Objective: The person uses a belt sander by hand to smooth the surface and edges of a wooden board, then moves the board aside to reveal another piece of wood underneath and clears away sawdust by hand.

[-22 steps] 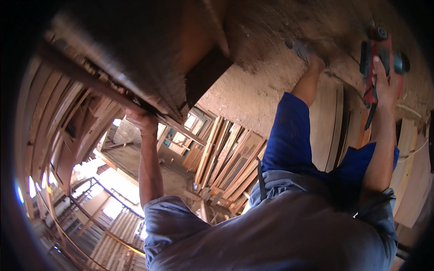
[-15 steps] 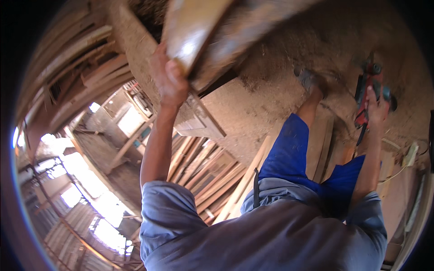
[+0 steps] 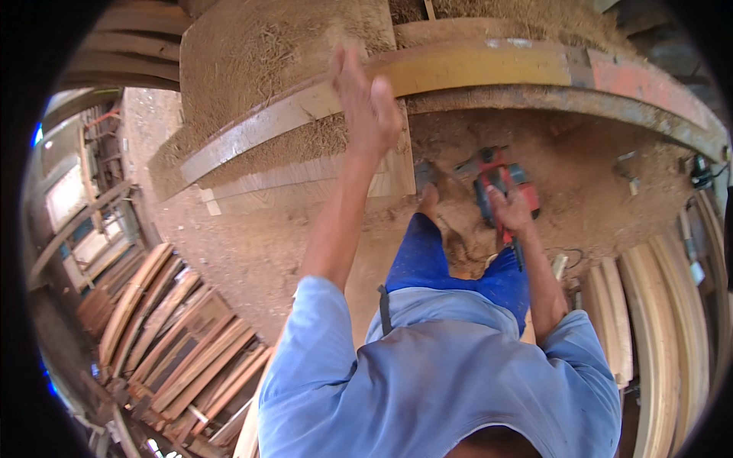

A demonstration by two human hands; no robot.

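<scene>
My left hand [image 3: 368, 103] is raised in front of a long, curved-looking beam edge [image 3: 473, 67], coloured yellow, silver and red. Its fingers are stretched out and slightly blurred, with nothing in them; whether the hand touches the beam I cannot tell. Down at my right side, my right hand [image 3: 510, 208] is closed round the handle of a red and black electric planer [image 3: 489, 164]. The tool hangs low beside my leg, and its dark cord trails from the handle's rear end. A wide board [image 3: 259, 61] covered with wood shavings lies beyond the beam.
Stacked timber strips [image 3: 183, 336] lie at the lower left. Long pale planks [image 3: 649, 328] stand along the right side. Shavings and dust cover the dirt floor [image 3: 244, 237]. A small black device [image 3: 699, 171] sits at the beam's far right end.
My view has swung, bringing the whole beam and the shavings-covered board into sight. My left hand has opened from its hold at the beam's edge. The planer stays in my right hand.
</scene>
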